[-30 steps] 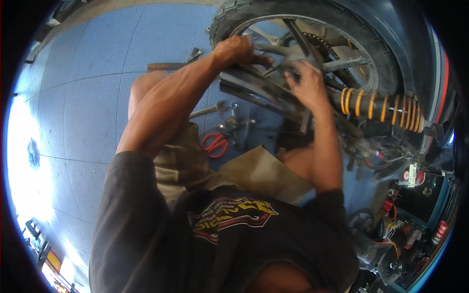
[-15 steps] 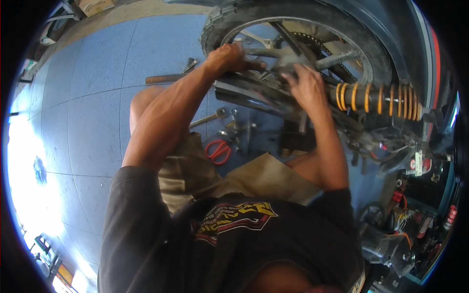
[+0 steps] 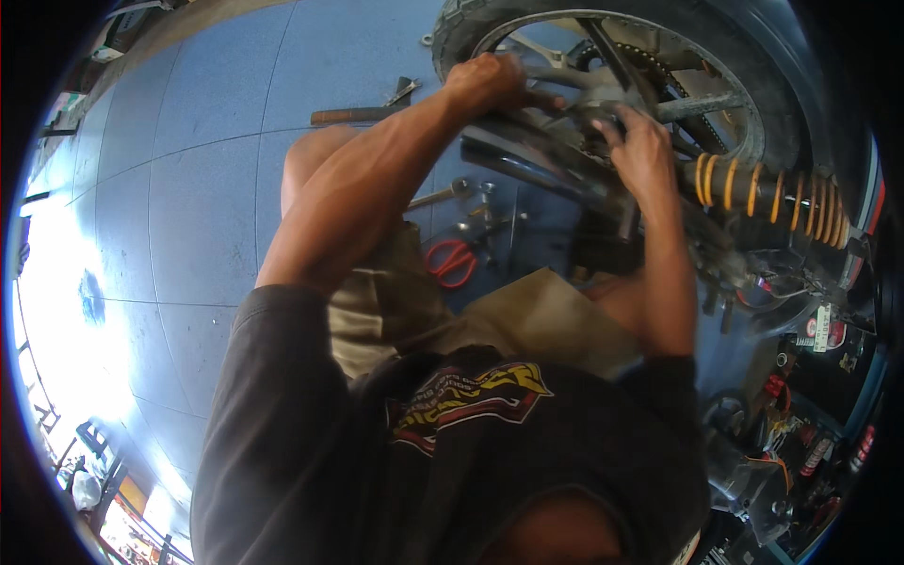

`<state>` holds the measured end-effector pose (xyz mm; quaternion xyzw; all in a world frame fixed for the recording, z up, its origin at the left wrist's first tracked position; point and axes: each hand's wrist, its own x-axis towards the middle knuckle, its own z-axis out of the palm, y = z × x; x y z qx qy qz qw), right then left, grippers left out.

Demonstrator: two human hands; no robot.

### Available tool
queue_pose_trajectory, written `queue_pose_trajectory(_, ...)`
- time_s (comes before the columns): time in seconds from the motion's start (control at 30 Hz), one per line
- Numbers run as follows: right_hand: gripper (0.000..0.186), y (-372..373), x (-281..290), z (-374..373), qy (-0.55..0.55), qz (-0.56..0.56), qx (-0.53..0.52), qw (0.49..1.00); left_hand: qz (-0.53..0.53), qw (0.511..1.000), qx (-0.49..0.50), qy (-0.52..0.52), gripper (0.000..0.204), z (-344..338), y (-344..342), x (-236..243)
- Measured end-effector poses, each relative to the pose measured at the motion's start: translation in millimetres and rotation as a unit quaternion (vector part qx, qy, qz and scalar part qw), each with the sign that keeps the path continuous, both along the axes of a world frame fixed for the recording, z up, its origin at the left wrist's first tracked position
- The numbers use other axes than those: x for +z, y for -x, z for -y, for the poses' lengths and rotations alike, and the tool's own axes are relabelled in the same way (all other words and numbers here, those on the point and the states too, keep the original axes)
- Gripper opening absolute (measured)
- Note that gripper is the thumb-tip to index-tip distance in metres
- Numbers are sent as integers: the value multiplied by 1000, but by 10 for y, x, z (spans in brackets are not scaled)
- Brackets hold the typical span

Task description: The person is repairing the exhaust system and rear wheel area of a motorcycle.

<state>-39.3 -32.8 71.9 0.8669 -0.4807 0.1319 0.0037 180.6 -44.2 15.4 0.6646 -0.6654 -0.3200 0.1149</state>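
A motorcycle's rear wheel (image 3: 466,38) stands at the far side, its hub (image 3: 603,99) between my two hands. My left hand (image 3: 485,80) is closed in a fist left of the hub, blurred. A short brownish bar-like shape points from it toward the hub, but I cannot make out what it holds. My right hand (image 3: 645,160) is at the hub's near right side, with thumb and forefinger apart and bent; the other fingertips are partly hidden. Below both hands runs a dark tube (image 3: 527,169). An orange coil spring (image 3: 772,193) lies to the right of my right hand.
On the blue tiled floor (image 3: 207,207) between my knees lie a wrench (image 3: 443,193), red-handled scissors or pliers (image 3: 452,262) and several small metal tools. A brown-handled bar (image 3: 344,116) lies by my left knee. Parts and tools fill a tray (image 3: 800,424) at the right.
The whole view has shifted, so the wheel and both hands appear farther right and slightly higher. Both hands stay at the hub, and blur shows the left one moving.
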Motion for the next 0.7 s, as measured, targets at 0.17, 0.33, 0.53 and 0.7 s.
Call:
queue_pose_trajectory(0.17,28,-264,-67,-172,156,80,121,977,9,996,-72,46,80,226,145,-210)
queue_pose_trajectory(0.33,53,-1084,-249,-266,146,130,347,917,-493,842,-99,198,53,302,-234,-1565)
queue_pose_trajectory(0.53,51,-651,-504,-127,161,156,91,970,-67,968,-180,163,60,625,-122,-1165)
queue_pose_trajectory(0.7,15,-441,-866,-1393,-68,164,196,964,-57,997,-27,42,93,307,75,-388)
